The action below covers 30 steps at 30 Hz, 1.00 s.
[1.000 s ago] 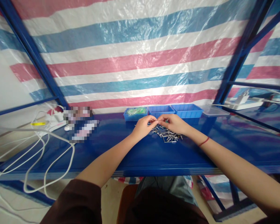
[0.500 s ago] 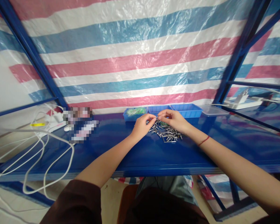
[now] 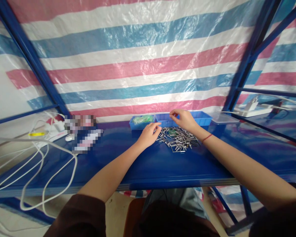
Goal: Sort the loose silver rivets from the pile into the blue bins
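Observation:
Several thin silver pins that look like blind rivets lie in a loose pile on the blue table, with a little green among them. My left hand is at the pile's left edge, fingers bent, thumb and forefinger slightly apart with nothing visible between them. Over the front of the middle blue bin hovers my right hand, its thumb and forefinger curled close together. Whatever it may pinch is too small to make out. The left blue bin holds small green and clear pieces.
A right-hand blue bin adjoins the middle one, and a clear plastic lid lies beside it. White cables and a blurred packet are at left. A power strip stands at far right, near blue frame posts.
My hands, which met over the pile around a thin pin, have parted. The right hand has moved up and back to the middle bin; the left has stayed near the pile, its fingertips loosened.

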Each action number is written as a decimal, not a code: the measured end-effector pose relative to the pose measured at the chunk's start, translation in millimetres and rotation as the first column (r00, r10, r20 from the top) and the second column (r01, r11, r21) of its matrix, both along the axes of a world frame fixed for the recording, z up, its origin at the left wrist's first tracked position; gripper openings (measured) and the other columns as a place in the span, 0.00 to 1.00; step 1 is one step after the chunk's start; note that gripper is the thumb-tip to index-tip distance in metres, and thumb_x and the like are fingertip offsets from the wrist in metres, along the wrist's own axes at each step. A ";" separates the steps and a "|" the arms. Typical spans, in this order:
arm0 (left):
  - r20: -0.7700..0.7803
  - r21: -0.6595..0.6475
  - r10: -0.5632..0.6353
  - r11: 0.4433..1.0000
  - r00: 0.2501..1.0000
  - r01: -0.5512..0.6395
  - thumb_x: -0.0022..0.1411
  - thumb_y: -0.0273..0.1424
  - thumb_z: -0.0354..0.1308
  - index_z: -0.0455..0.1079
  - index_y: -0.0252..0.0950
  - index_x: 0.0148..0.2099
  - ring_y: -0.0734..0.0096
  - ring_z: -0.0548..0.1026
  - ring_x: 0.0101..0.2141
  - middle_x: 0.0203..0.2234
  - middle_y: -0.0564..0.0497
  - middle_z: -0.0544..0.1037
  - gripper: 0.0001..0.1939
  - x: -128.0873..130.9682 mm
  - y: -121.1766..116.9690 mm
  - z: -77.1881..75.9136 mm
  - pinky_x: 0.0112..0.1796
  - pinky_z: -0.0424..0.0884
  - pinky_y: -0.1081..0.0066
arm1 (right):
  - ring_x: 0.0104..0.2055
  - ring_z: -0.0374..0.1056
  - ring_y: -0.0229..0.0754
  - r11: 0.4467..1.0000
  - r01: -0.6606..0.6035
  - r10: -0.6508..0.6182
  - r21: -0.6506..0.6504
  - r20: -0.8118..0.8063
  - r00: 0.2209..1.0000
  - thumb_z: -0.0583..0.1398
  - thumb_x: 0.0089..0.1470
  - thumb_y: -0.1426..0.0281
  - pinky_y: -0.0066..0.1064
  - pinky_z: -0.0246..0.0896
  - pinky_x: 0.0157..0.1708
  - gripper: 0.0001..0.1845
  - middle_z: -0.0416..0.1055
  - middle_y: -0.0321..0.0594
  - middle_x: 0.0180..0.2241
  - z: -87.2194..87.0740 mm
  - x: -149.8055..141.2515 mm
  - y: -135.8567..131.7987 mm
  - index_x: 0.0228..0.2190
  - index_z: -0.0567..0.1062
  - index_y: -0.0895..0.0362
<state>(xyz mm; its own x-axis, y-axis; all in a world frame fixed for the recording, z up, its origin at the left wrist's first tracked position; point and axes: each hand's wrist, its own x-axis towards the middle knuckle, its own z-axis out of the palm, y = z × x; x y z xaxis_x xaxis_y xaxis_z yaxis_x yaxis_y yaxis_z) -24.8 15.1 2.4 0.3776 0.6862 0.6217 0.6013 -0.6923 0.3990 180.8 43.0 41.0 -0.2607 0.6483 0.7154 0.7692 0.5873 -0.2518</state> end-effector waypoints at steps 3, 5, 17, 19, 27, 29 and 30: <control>-0.073 -0.018 0.008 1.000 0.997 -0.010 0.64 0.33 0.48 0.71 0.37 0.46 0.66 0.72 0.42 0.39 0.47 0.75 0.14 -2.0 0.0 -0.1 0.48 0.66 0.64 | 0.37 0.69 0.46 0.994 0.112 -0.109 -0.021 0.119 0.987 0.55 0.53 0.72 0.36 0.61 0.40 0.10 0.76 0.46 0.34 -3.9 4.5 26.4 0.34 0.76 0.59; -0.110 -0.034 0.004 0.999 0.994 -0.007 0.64 0.32 0.48 0.72 0.37 0.45 0.66 0.72 0.43 0.40 0.48 0.75 0.13 -1.9 0.2 -1.2 0.48 0.66 0.64 | 0.40 0.69 0.48 0.981 0.187 -0.176 -0.047 0.179 0.968 0.54 0.54 0.71 0.38 0.60 0.42 0.13 0.76 0.47 0.37 -7.2 5.5 34.4 0.37 0.77 0.59; -0.268 -0.080 0.036 0.995 0.963 -0.059 0.59 0.31 0.50 0.73 0.41 0.43 0.63 0.69 0.44 0.43 0.50 0.74 0.13 -3.2 -0.7 -4.7 0.49 0.65 0.60 | 0.30 0.68 0.39 0.917 -0.186 0.301 -0.353 0.304 0.904 0.54 0.43 0.79 0.31 0.60 0.34 0.13 0.75 0.39 0.28 -9.8 11.6 -14.4 0.26 0.78 0.57; -0.284 -0.084 0.042 0.994 0.958 -0.068 0.58 0.29 0.50 0.73 0.42 0.42 0.63 0.69 0.44 0.43 0.50 0.74 0.13 -2.5 -1.8 -3.8 0.48 0.65 0.60 | 0.31 0.68 0.39 0.911 -0.215 0.326 -0.351 0.298 0.897 0.53 0.43 0.79 0.31 0.60 0.35 0.13 0.75 0.40 0.29 -12.0 8.9 -18.7 0.26 0.78 0.57; -0.331 -0.065 0.086 0.991 0.940 -0.114 0.56 0.24 0.47 0.72 0.40 0.40 0.61 0.68 0.43 0.41 0.49 0.74 0.14 -4.2 -1.9 0.4 0.46 0.66 0.59 | 0.38 0.68 0.39 0.845 -0.454 0.529 -0.284 0.309 0.791 0.53 0.55 0.71 0.34 0.58 0.43 0.13 0.75 0.42 0.35 -15.8 -18.2 -40.2 0.35 0.77 0.57; -0.330 -0.062 0.089 0.991 0.940 -0.115 0.56 0.24 0.47 0.71 0.40 0.42 0.61 0.68 0.44 0.41 0.49 0.74 0.15 -4.7 -1.2 0.0 0.46 0.66 0.59 | 0.39 0.68 0.41 0.865 -0.432 0.501 -0.256 0.369 0.783 0.54 0.55 0.69 0.35 0.57 0.43 0.12 0.75 0.43 0.37 -18.7 -21.5 -39.9 0.33 0.78 0.57; -0.329 -0.064 0.086 0.992 0.940 -0.113 0.56 0.24 0.47 0.71 0.40 0.42 0.61 0.68 0.44 0.42 0.49 0.74 0.15 -4.7 -0.9 -0.3 0.46 0.66 0.59 | 0.39 0.68 0.42 0.878 -0.413 0.478 -0.243 0.388 0.788 0.56 0.54 0.69 0.36 0.57 0.43 0.11 0.74 0.43 0.37 -20.2 -21.8 -38.8 0.32 0.78 0.57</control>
